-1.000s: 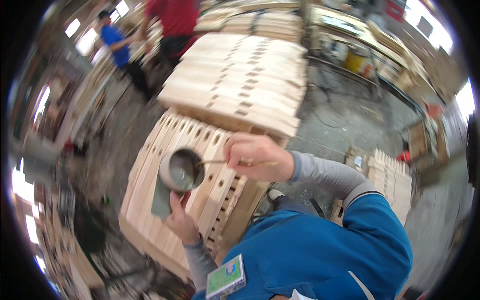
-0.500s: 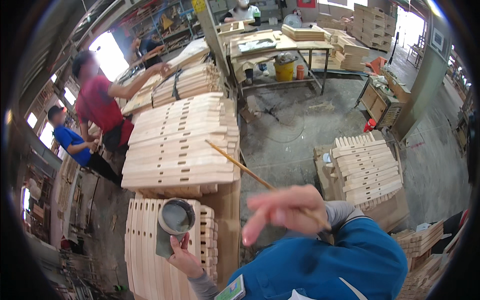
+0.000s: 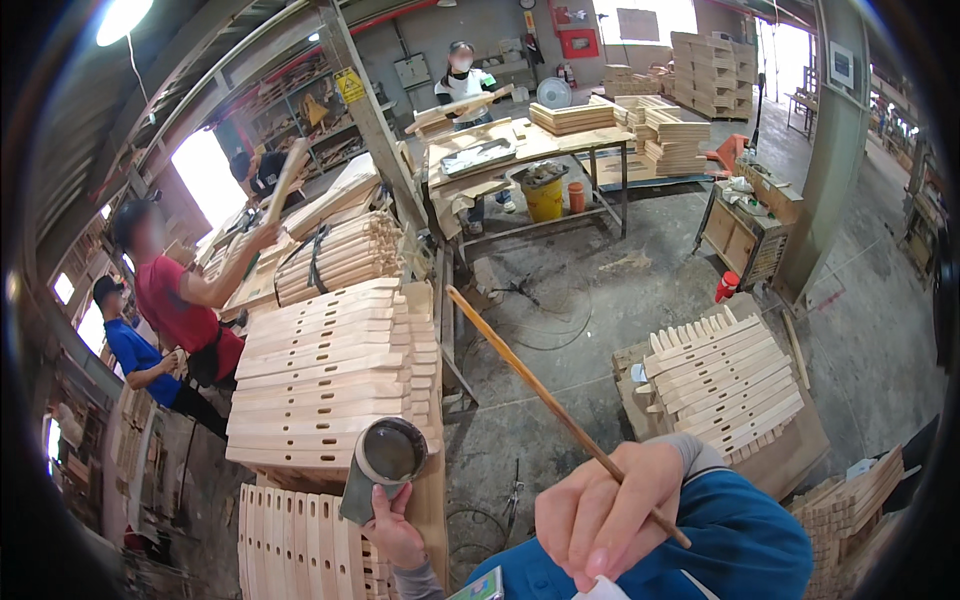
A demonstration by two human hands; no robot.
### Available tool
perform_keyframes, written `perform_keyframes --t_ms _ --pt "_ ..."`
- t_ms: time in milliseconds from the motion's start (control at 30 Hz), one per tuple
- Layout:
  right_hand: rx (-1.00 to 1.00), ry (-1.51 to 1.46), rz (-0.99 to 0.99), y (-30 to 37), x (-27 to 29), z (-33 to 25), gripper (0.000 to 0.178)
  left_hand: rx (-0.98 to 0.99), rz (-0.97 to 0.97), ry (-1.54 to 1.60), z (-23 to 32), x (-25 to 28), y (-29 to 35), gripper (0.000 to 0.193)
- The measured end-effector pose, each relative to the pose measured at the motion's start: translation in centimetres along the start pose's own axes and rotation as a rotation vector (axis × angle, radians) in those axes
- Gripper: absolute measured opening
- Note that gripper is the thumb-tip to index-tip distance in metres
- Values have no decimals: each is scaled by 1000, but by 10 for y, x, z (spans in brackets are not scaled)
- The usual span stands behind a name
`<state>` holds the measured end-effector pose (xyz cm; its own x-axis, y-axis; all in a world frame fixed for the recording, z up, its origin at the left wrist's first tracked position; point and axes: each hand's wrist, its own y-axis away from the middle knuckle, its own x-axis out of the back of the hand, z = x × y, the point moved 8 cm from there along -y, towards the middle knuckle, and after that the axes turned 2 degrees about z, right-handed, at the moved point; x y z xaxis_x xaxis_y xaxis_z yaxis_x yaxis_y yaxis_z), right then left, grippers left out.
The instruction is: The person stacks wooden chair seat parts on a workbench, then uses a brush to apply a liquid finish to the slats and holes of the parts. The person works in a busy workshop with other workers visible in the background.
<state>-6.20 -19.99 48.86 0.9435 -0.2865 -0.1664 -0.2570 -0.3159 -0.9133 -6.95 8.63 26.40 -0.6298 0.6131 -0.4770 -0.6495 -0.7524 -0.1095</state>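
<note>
My left hand (image 3: 396,530) is wrapped round a round cup (image 3: 391,451) with a pale rim and a dark grey inside. A flat dark grey-green piece (image 3: 356,493) sits against the cup's near side, partly under my fingers. In my right hand (image 3: 610,508), fingers curled, lies a long thin wooden stick (image 3: 525,372), its far end pointing up and left. Beyond the cup rises a stack of slotted pale wooden slats (image 3: 320,365). Nearer, a second stack of slats (image 3: 295,545) stands by my left forearm.
At the right, more slats (image 3: 725,385) lie on a low board. A worktable (image 3: 590,140) with a yellow bucket (image 3: 543,195) beneath stands ahead. A steel post (image 3: 375,120) and a person in red (image 3: 175,295) are at the left. A cabinet (image 3: 745,230) stands beside a pillar.
My view has tilted upward. The right hand's fingers, blurred and stretched before, are now curled in, and the stick appears larger. The cup has shifted slightly right against the stacks.
</note>
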Motion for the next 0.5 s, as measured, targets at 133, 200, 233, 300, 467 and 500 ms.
perform_keyframes --t_ms 133,200,233,300,467,500 --pt "15 76 -6 14 16 -12 15 23 6 -35 -14 -28 3 28" --pt "10 111 11 22 25 -16 14 36 -3 -34 -22 -41 -1 28" --pt "8 126 16 26 28 -19 13 44 -12 -31 -27 -45 -5 27" --pt "10 142 21 34 31 -23 11 57 -43 -29 -33 -62 -7 25" --pt "28 157 -90 59 37 -20 12 54 -107 -52 -36 -91 -10 22" --pt "42 163 -104 63 38 -19 12 64 -124 -56 -39 -95 -10 22"
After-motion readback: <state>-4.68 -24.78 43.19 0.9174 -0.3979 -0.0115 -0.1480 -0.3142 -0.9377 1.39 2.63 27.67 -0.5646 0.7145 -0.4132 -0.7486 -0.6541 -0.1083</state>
